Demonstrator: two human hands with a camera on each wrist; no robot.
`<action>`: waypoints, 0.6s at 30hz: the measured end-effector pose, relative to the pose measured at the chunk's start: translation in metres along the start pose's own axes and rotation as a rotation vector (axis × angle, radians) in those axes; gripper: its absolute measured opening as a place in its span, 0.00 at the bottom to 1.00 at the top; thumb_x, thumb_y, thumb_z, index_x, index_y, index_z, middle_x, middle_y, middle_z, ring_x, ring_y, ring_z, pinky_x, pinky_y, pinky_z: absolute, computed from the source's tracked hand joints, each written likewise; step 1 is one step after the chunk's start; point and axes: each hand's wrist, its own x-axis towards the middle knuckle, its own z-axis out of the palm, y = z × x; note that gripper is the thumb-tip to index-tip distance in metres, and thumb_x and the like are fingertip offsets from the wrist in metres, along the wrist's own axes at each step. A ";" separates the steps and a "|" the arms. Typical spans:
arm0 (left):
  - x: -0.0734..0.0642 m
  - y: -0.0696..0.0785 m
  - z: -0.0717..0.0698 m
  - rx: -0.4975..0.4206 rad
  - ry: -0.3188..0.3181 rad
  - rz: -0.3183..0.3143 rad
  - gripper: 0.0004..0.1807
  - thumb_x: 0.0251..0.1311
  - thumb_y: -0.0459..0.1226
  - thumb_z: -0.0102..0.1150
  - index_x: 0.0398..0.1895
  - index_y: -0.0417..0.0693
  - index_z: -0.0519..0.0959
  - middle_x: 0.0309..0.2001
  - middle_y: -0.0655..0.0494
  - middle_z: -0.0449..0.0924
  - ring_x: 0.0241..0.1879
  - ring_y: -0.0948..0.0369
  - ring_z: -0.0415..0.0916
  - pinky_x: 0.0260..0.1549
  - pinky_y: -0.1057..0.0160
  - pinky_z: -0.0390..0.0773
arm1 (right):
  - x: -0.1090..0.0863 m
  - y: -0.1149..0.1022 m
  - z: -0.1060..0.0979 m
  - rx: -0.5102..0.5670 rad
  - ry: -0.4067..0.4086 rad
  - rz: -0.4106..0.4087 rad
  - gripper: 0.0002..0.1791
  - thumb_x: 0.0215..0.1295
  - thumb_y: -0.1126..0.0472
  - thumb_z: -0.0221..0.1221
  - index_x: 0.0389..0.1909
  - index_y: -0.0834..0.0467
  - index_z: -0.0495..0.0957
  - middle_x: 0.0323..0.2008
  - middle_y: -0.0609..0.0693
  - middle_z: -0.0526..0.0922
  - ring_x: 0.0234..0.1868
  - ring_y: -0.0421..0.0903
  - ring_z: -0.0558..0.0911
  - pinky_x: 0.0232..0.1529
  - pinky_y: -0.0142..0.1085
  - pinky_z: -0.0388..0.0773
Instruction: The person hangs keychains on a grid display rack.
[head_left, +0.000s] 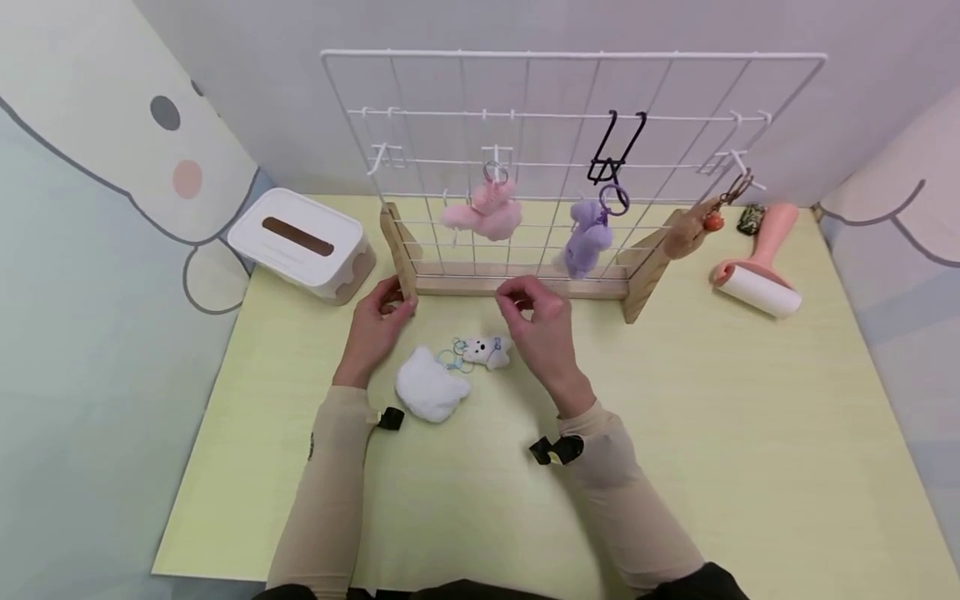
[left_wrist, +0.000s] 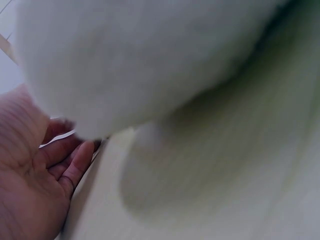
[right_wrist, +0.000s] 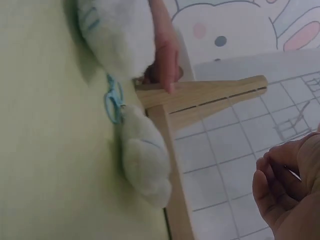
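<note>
My left hand [head_left: 374,329] grips the left wooden foot [head_left: 398,250] of a white wire grid rack, with the thumb against its front end. In the right wrist view, the thumb [right_wrist: 169,75] lies at the wood. My right hand [head_left: 542,333] hovers before the rack's wooden base bar, fingers loosely curled and nothing seen between them. Between the hands, a white plush [head_left: 431,387] and a small white plush dog keychain [head_left: 487,352] with light-blue rings lie on the table. In the left wrist view, the white plush [left_wrist: 125,60] hides part of the left hand [left_wrist: 45,175].
Pink [head_left: 491,212], purple [head_left: 587,240] and brown [head_left: 685,232] plush keychains hang on hooks of the wire grid [head_left: 573,56]. A white tissue box [head_left: 296,237] stands left. At the right lies a pink-handled lint roller [head_left: 759,287] beside a small dark patterned object [head_left: 751,219].
</note>
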 end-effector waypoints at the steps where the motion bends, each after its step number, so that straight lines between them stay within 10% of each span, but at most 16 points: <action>1: 0.000 0.000 0.000 0.000 0.002 0.000 0.29 0.74 0.35 0.62 0.76 0.37 0.70 0.63 0.34 0.79 0.52 0.49 0.76 0.45 0.70 0.73 | -0.003 0.004 0.003 -0.003 -0.018 0.014 0.04 0.66 0.74 0.65 0.38 0.64 0.85 0.36 0.56 0.89 0.36 0.49 0.86 0.40 0.35 0.83; 18: -0.001 0.002 0.000 0.027 0.007 0.024 0.29 0.75 0.35 0.62 0.76 0.37 0.70 0.63 0.35 0.79 0.51 0.52 0.77 0.46 0.71 0.73 | -0.025 0.036 0.043 -0.260 -0.435 0.115 0.10 0.65 0.61 0.71 0.45 0.60 0.88 0.45 0.54 0.89 0.48 0.56 0.82 0.53 0.51 0.78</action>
